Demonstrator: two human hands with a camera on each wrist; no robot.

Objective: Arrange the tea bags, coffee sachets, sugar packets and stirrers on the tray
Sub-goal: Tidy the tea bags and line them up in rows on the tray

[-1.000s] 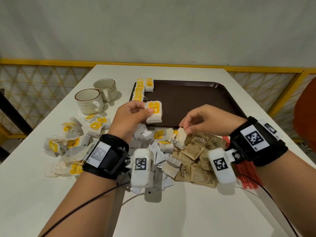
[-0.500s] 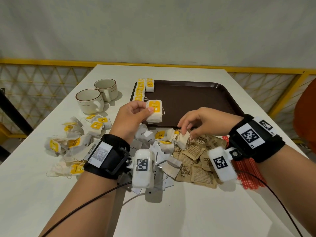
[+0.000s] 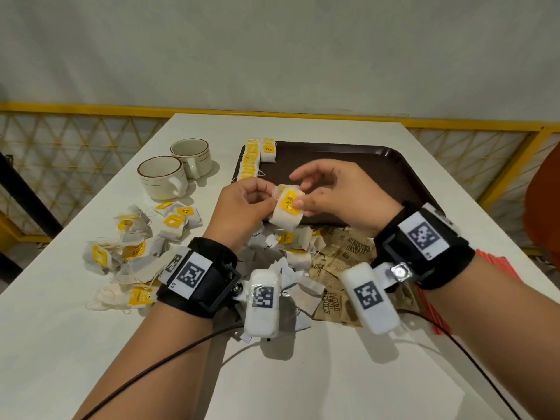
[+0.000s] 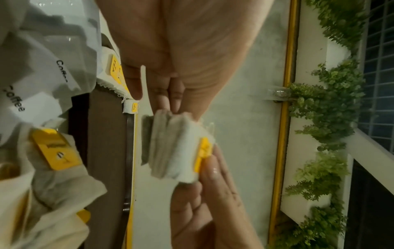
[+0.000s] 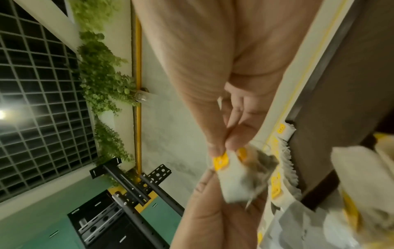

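Both hands meet above the near edge of the brown tray (image 3: 363,165). My left hand (image 3: 266,197) and right hand (image 3: 303,192) together pinch a small stack of white tea bags (image 3: 286,212) with yellow tags. The left wrist view shows the stack (image 4: 177,151) edge-on between the two hands. In the right wrist view my thumb and fingers (image 5: 221,144) pinch its tagged end (image 5: 238,175). A row of tea bags (image 3: 253,159) lies along the tray's left rim. Loose tea bags (image 3: 136,247), white coffee sachets (image 3: 262,241), brown sugar packets (image 3: 342,259) and red stirrers (image 3: 497,263) lie on the white table.
Two cream cups (image 3: 163,177) (image 3: 191,154) stand left of the tray. A yellow railing (image 3: 91,109) runs behind the table's far edge. Most of the tray's surface is bare. Cables trail from both wrists over the near table.
My right hand lifted a tea bag from the pile and brought it up and left against the one my left hand held; both hands now grip the stack together.
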